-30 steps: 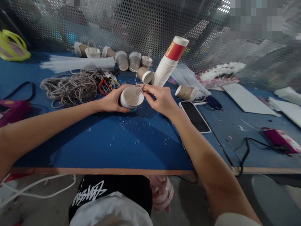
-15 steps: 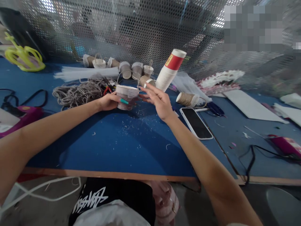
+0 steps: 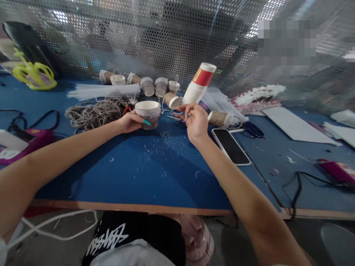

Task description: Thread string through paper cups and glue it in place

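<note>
My left hand (image 3: 129, 122) is wrapped round a small paper cup (image 3: 148, 113) and holds it upright just above the blue table (image 3: 155, 166). The cup has a white rim, and a thin loop rises over it. My right hand (image 3: 195, 120) is just right of the cup, fingers curled in a pinch on a thin pale string (image 3: 167, 109) that runs back to the cup. A thin stick (image 3: 173, 118) lies under that hand's fingertips.
A row of twine-wrapped cups (image 3: 155, 85) and a leaning stack of paper cups (image 3: 198, 85) stand behind. A twine pile (image 3: 94, 111), a twine spool (image 3: 220, 119), a phone (image 3: 230, 141), scissors (image 3: 253, 129) and two purple glue guns (image 3: 27, 142) (image 3: 335, 171) lie around. A perforated metal screen (image 3: 166, 40) closes the back.
The cup has turned from lying with its bottom toward me to upright. My right hand let go, spread open, then closed into a pinch right of the cup.
</note>
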### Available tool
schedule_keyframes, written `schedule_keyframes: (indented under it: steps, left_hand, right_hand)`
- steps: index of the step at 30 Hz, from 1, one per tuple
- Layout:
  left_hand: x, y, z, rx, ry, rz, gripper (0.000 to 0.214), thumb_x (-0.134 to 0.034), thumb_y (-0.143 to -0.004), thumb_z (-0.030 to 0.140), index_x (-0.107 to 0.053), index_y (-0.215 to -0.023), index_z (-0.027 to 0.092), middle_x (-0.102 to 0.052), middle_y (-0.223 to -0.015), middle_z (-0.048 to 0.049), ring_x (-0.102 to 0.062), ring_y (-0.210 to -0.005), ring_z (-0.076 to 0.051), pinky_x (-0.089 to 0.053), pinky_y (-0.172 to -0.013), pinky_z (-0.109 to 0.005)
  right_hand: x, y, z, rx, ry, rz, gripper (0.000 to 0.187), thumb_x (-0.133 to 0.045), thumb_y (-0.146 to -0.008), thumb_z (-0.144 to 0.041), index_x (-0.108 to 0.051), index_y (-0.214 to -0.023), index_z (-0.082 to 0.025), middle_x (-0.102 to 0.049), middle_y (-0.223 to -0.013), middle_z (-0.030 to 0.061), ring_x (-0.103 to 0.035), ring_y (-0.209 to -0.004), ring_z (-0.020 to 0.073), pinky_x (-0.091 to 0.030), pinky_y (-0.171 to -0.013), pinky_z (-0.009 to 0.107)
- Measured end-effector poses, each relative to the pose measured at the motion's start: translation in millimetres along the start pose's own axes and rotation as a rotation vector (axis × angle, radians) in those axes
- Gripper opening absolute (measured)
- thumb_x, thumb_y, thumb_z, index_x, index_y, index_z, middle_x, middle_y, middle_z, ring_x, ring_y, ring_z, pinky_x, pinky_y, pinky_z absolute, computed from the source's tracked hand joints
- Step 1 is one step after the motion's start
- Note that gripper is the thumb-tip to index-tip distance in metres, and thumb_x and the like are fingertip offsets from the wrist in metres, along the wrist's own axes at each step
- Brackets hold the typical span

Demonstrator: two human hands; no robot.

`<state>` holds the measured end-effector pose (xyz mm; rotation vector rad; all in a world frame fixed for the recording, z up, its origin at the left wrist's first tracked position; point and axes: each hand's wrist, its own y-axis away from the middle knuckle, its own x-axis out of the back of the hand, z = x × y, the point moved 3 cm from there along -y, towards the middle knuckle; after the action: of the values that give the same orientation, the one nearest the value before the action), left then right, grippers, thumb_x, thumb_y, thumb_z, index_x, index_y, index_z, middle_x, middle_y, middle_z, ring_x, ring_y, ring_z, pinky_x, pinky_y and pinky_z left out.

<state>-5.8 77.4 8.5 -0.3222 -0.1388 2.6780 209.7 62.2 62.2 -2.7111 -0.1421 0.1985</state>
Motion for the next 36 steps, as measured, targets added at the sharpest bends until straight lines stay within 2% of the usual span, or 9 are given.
schedule_keyframes:
  steps: [4, 8, 14, 18, 21, 24, 26, 30, 36]
  left_hand:
    - [-1.3, -8, -4, -0.165, -0.213, 0.229, 0.075, -0.080, -0.051, 0.024, -0.049, -0.119, 0.017, -0.061, -0.124, -0.0126, -0.052, -0.126, -0.035, -0.039, -0.111, -0.053]
    - [0.8, -14, -13, -0.185, -0.397, 0.201, 0.076, -0.081, -0.053, 0.031, -0.042, -0.118, 0.017, -0.055, -0.126, -0.0154, -0.049, -0.127, -0.035, -0.038, -0.111, -0.054]
    - [10.8, -13, -12, -0.329, -0.624, 0.188, 0.106, -0.085, -0.056, 0.044, -0.019, -0.134, 0.018, -0.048, -0.128, -0.0183, -0.052, -0.122, -0.033, -0.046, -0.101, -0.053]
    - [13.5, 1, 13, -0.603, -0.782, 0.408, 0.068, -0.051, -0.087, 0.063, -0.023, -0.130, 0.018, -0.045, -0.126, -0.0164, -0.051, -0.114, -0.025, -0.052, -0.086, -0.042]
    - [-4.6, 25, 46, -0.995, -1.048, 0.482, 0.056, -0.037, -0.092, 0.066, -0.036, -0.123, 0.018, -0.048, -0.118, -0.0120, -0.050, -0.107, -0.022, -0.050, -0.084, -0.038]
    - [-43.4, 43, 66, -1.252, -1.483, 0.162, 0.047, -0.030, -0.098, 0.059, -0.047, -0.110, 0.016, -0.057, -0.089, -0.0069, -0.053, -0.080, -0.017, -0.047, -0.070, -0.033]
    - [-64.6, 50, 72, -1.242, -1.675, 0.056, 0.050, -0.031, -0.098, 0.057, -0.049, -0.112, 0.012, -0.061, -0.089, -0.0096, -0.057, -0.080, -0.020, -0.046, -0.065, -0.031]
    - [-82.7, 53, 75, -1.101, -1.663, -0.068, 0.034, -0.031, -0.103, 0.039, -0.051, -0.109, 0.012, -0.064, -0.088, -0.0091, -0.061, -0.080, -0.018, -0.048, -0.067, -0.028]
    - [-71.3, 49, 75, -0.983, -1.470, -0.241, 0.023, -0.032, -0.097, 0.012, -0.055, -0.103, 0.015, -0.063, -0.085, -0.0071, -0.058, -0.071, -0.013, -0.047, -0.064, -0.024]
  right_hand:
    - [-10, 6, -3, -0.004, -0.039, -0.037, 0.007, -0.056, -0.070, -0.023, -0.050, -0.074, -0.022, -0.060, -0.084, 0.0006, -0.062, -0.087, 0.0139, -0.052, -0.078, 0.028]
    - [-21, 15, -3, 0.082, -0.048, -0.046, 0.024, -0.064, -0.080, -0.045, -0.052, -0.086, -0.024, -0.059, -0.083, -0.0007, -0.055, -0.070, 0.0099, -0.048, -0.063, 0.023]
    - [-44, 38, 4, 0.052, -0.109, -0.370, 0.051, -0.047, -0.090, -0.063, -0.044, -0.060, -0.022, -0.044, -0.054, -0.0049, -0.042, -0.045, 0.0064, -0.036, -0.042, 0.023]
    - [-50, 48, 7, -0.046, -0.072, -0.415, 0.056, -0.046, -0.088, -0.067, -0.039, -0.056, -0.022, -0.044, -0.052, -0.0054, -0.040, -0.042, 0.0048, -0.033, -0.039, 0.021]
    - [-52, 51, 7, -0.085, -0.075, -0.443, 0.058, -0.047, -0.085, -0.071, -0.035, -0.055, -0.022, -0.043, -0.050, -0.0058, -0.038, -0.041, 0.0044, -0.033, -0.038, 0.021]
    - [-53, 52, 6, -0.101, -0.055, -0.480, 0.058, -0.046, -0.085, -0.071, -0.038, -0.056, -0.022, -0.042, -0.046, -0.0071, -0.036, -0.038, 0.0039, -0.029, -0.036, 0.020]
    - [-53, 54, 4, -0.107, -0.022, -0.501, 0.057, -0.047, -0.086, -0.070, -0.042, -0.057, -0.021, -0.042, -0.044, -0.0077, -0.036, -0.035, 0.0037, -0.027, -0.035, 0.020]
    - [-53, 55, 2, -0.109, 0.019, -0.518, 0.057, -0.050, -0.083, -0.071, -0.040, -0.056, -0.021, -0.039, -0.042, -0.0088, -0.033, -0.034, 0.0034, -0.025, -0.034, 0.020]
    - [-54, 54, -1, 0.008, 0.089, -0.574, 0.059, -0.047, -0.086, -0.069, -0.036, -0.052, -0.022, -0.036, -0.041, -0.0086, -0.030, -0.037, 0.0036, -0.026, -0.038, 0.021]
